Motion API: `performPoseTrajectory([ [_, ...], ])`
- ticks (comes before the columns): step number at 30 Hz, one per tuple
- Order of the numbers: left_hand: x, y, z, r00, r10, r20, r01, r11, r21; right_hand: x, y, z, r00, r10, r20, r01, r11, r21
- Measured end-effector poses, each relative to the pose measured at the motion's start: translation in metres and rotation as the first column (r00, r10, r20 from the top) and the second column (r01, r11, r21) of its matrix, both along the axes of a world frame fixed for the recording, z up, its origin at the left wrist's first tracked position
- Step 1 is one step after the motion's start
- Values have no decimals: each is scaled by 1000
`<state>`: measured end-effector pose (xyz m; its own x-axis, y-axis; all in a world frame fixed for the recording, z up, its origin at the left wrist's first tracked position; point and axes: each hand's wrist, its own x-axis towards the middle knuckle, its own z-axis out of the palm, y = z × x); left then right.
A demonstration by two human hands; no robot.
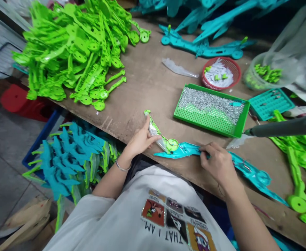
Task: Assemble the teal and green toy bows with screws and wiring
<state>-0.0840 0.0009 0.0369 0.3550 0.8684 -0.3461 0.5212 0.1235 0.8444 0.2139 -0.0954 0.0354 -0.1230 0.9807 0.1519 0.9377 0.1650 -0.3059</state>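
Left hand (141,140): wrist bent back, index finger extended, thumb and fingers closed on the green part (160,134), which lies at the table's (147,83) near edge.
Right hand (220,165): knuckles up, fingertips pinching the teal part (179,150), which lies flat along the same edge, its left tip under the green part's round end.
Screw tray (210,109): just behind.

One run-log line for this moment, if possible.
left hand: holds green piece | right hand: grips teal piece on table | nearby: screw tray
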Motion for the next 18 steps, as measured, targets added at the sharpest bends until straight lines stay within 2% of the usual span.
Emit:
performPoseTrajectory([
  [3, -5, 5, 11, 980, -36, -195, 59, 992, 115, 0, 0, 0, 1000, 2, 15, -2, 1000, 9],
  [5, -9, 23, 14, 966, 39, -256, 28, 967, 251, 0, 0, 1, 1000, 15, 25, -15, 1000, -1],
  [7, -14, 61, 12, 953, 189, -236, -73, 901, 427, 0, 1, 3, 999, 34, 34, -34, 999, -5],
  [9, -19, 116, 9, 924, 340, -178, -176, 788, 590, 0, 1, 4, 998, 44, 36, -44, 999, -1],
  [11, -22, 177, 6, 860, 466, -206, -248, 736, 630, 0, 2, 5, 999, 46, 29, -46, 999, 10],
  [13, -25, 230, 5, 748, 595, -292, -317, 708, 630, 0, 1, 4, 999, 42, 21, -42, 999, 15],
  [14, -26, 250, 6, 703, 640, -310, -356, 694, 625, 0, 1, 3, 999, 35, 21, -36, 999, 12],
  [15, -27, 266, 6, 693, 654, -303, -364, 680, 636, 0, 1, 3, 999, 27, 26, -27, 1000, 4],
  [18, -28, 290, 9, 747, 641, -178, -424, 664, 615, 0, -1, 2, 999, -1, 53, 3, 999, -51],
])
